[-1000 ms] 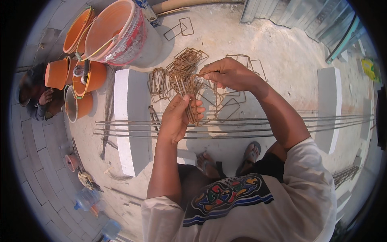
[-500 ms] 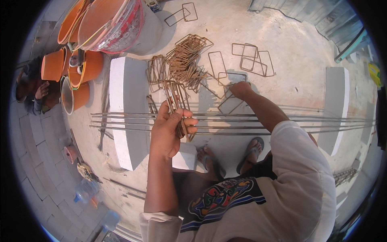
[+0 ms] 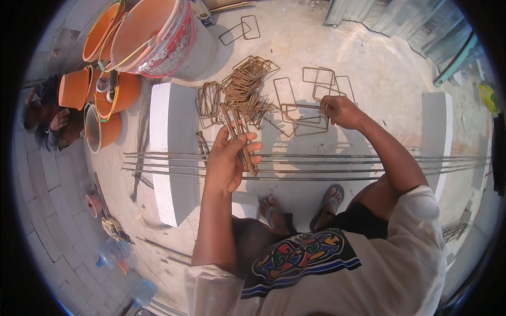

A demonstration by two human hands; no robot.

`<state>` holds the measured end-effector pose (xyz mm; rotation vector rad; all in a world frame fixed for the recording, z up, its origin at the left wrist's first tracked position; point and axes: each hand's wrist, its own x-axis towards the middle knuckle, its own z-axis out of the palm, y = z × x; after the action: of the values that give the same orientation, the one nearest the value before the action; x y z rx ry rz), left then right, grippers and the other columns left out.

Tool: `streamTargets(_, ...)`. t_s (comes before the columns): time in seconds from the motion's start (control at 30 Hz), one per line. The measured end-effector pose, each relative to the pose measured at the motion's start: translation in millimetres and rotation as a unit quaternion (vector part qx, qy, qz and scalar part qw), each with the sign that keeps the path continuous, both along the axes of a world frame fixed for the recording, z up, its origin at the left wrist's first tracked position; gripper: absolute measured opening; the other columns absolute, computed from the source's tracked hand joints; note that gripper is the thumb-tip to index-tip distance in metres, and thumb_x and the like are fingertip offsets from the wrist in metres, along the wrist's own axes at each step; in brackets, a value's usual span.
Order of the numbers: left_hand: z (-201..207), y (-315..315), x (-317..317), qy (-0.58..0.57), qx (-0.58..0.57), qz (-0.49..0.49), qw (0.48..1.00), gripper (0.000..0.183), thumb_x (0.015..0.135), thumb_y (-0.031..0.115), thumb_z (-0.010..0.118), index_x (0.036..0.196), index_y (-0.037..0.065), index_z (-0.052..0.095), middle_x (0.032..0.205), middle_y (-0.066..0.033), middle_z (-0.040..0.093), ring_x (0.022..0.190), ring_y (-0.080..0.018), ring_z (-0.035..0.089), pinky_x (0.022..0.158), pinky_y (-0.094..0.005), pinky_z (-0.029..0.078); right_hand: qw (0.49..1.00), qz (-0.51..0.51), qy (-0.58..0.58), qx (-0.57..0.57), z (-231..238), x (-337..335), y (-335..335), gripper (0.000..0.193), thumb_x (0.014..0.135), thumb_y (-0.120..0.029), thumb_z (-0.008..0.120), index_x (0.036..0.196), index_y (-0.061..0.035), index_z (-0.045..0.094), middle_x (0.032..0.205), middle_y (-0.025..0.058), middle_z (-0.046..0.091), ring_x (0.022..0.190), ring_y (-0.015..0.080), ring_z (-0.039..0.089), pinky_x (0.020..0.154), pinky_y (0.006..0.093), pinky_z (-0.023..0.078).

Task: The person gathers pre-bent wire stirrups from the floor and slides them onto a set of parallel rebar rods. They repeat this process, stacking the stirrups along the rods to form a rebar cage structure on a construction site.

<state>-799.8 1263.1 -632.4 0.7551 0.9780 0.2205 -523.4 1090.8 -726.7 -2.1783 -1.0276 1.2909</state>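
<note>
My left hand (image 3: 224, 160) is closed around a bundle of rusty rectangular rebar stirrups (image 3: 238, 129), held upright above the long steel rods. Out to the right, my right hand (image 3: 342, 111) pinches the corner of a single rebar stirrup (image 3: 301, 106), which extends leftward from the fingers. Just under it shows another rectangular outline; whether it is a stirrup or a shadow I cannot tell. Beyond my left hand lies a heaped pile of stirrups (image 3: 247, 84). Loose stirrups (image 3: 319, 76) are scattered on the concrete beyond my right hand.
Several long steel rods (image 3: 295, 163) cross in front of my feet, over a white block (image 3: 161, 152) at left and another block (image 3: 448, 142) at right. Orange buckets (image 3: 74, 89) and a large tub (image 3: 153, 37) stand far left. A person's hand (image 3: 59, 120) shows at the left edge.
My right hand has risen from the floor and moved right, bringing up a stirrup. The bundle in my left hand has turned slightly, its frames now closer together.
</note>
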Motion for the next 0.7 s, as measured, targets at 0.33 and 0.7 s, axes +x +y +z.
streamTargets(0.33,-12.7,10.4,5.2,-0.007,-0.025,-0.028,0.999,0.024,0.097,0.013,0.052,0.12,0.006,0.05,0.099,-0.0082,0.062,0.082,-0.02,0.066,0.063,-0.0324,0.055,0.958,-0.114,0.202,0.167,100.2,-28.0,-0.6,0.015,0.092,-0.01,0.058,0.102,-0.0001,0.063,0.075,0.0063,0.062,0.066,0.0133,0.062,0.063,0.0284,0.05)
streamTargets(0.7,-5.5,3.8,2.3,0.021,-0.034,-0.052,0.998,0.021,0.099,0.02,0.054,0.112,0.004,0.054,0.094,-0.0085,0.063,0.08,-0.0179,0.066,0.058,-0.0301,0.056,0.954,0.131,0.113,0.243,148.9,-32.0,19.6,0.009,0.084,-0.003,0.068,0.093,-0.002,0.068,0.115,0.0095,0.06,0.109,0.022,0.057,0.092,0.0337,0.047)
